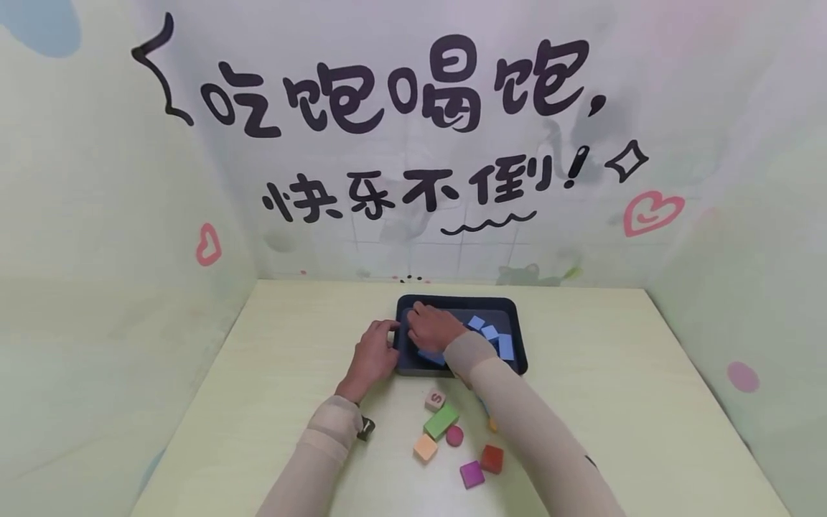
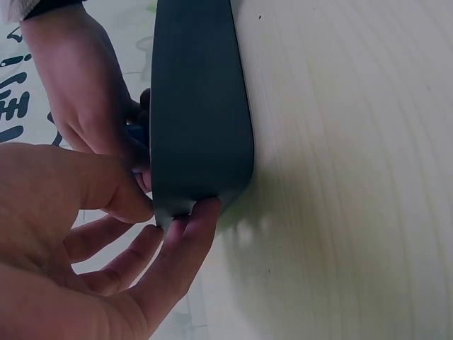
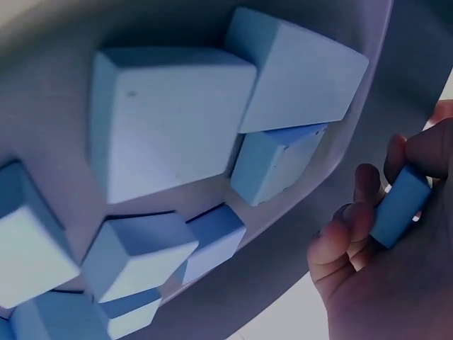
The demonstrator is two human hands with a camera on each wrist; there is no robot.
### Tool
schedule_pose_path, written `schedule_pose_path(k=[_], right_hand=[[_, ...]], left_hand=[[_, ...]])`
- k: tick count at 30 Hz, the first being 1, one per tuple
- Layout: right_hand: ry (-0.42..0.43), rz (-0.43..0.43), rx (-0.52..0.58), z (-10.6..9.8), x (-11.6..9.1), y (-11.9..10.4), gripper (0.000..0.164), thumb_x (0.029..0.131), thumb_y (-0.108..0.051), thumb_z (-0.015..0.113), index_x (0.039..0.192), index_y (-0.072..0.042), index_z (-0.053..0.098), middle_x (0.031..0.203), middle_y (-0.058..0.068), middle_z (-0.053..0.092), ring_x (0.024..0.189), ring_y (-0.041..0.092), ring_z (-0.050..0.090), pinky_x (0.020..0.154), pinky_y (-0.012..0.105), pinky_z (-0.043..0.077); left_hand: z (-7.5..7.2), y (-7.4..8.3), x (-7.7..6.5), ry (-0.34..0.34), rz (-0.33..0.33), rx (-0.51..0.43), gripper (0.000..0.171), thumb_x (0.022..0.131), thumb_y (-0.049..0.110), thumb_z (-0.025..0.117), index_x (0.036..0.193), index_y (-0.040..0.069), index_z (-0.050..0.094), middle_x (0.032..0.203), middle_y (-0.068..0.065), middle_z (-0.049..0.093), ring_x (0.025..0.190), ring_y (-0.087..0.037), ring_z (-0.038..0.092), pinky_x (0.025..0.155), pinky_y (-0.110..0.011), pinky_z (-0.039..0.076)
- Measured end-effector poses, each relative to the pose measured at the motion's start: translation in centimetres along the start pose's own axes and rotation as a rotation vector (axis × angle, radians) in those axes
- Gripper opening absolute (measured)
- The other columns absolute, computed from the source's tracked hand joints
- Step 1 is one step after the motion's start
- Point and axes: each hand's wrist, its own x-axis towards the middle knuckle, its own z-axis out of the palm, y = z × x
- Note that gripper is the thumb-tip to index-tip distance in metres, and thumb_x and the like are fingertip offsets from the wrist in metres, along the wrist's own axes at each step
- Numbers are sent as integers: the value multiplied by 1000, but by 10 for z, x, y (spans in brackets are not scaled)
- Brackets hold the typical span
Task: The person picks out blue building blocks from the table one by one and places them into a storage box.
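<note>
A dark grey tray (image 1: 518,327) with several blue blocks (image 1: 507,347) in it stands toward the back of the table. My left hand (image 1: 376,352) is at the tray's left end. In the left wrist view, its thumb and fingertips grip the tray's rim and outer wall near a corner. Over the tray's left part is my right hand (image 1: 436,329). The right wrist view shows it pinching a small blue block (image 3: 402,207) between thumb and fingers. Larger and smaller blue blocks (image 3: 173,124) lie in the tray beside that hand. The right forearm hides part of the tray.
In front of the tray lie a letter cube (image 1: 435,399), a green block (image 1: 441,422), a pink round piece (image 1: 454,436), an orange block (image 1: 425,448), a red block (image 1: 492,459) and a purple block (image 1: 472,474). Printed cloth walls (image 1: 413,251) enclose the table (image 1: 581,402).
</note>
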Motion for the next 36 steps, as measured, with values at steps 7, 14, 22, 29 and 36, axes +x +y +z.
schedule_pose_path(k=[7, 14, 22, 29, 36], right_hand=[[-11, 26, 0, -3, 6, -4, 23, 106, -28, 47, 116, -10, 56, 105, 5, 48, 88, 18, 51, 74, 34, 48], [-48, 33, -6, -5, 4, -6, 30, 106, -28, 45, 130, -10, 54, 113, 8, 48, 93, 20, 52, 75, 35, 49], [-86, 39, -58, -5, 0, -9, 27, 105, -24, 48, 130, -15, 53, 122, 8, 44, 98, 20, 53, 76, 35, 50], [-77, 46, -111, -7, -4, -10, 33, 104, -27, 50, 136, -20, 52, 127, 6, 46, 106, 20, 53, 79, 35, 51], [-59, 27, -113, -7, -8, -8, 34, 103, -26, 54, 137, -22, 53, 127, 6, 48, 104, 19, 54, 79, 34, 51]], left_hand=[[-1, 0, -1, 11, 21, 10, 52, 79, 2, 65, 130, 10, 60, 121, -9, 55, 86, -17, 57, 77, -42, 46], [-2, 1, -2, 12, 27, 11, 49, 80, 2, 64, 128, 9, 61, 119, -8, 55, 85, -17, 56, 76, -40, 46], [-1, -1, -3, -3, 26, 16, 47, 81, 2, 63, 128, 9, 61, 123, -9, 54, 85, -17, 55, 77, -40, 46], [-1, 0, -3, -2, 29, 16, 46, 82, 2, 65, 127, 9, 61, 123, -10, 53, 82, -16, 55, 75, -38, 46], [-1, 0, -4, 6, 36, 17, 46, 81, 2, 64, 127, 9, 62, 125, -11, 54, 83, -16, 55, 75, -38, 46]])
